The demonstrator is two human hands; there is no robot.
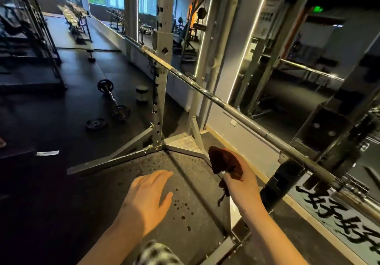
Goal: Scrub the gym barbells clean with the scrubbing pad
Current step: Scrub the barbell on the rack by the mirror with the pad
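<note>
A long steel barbell (226, 104) lies across a squat rack, running from the upper left down to the right edge. My right hand (240, 174) grips a dark red-brown scrubbing pad (223, 162), held below and in front of the bar without touching it. A loose strand hangs from the pad. My left hand (148, 199) hovers over the floor mat with fingers straight and spread, holding nothing. A second, short barbell (113, 100) with small plates lies on the floor at the left.
The grey rack upright (162, 65) and its floor braces (115, 160) stand ahead. A black bar holder (281, 180) carries the bar at the right. A loose plate (96, 123) and a dumbbell (141, 94) lie on the floor. Mirrors line the wall behind.
</note>
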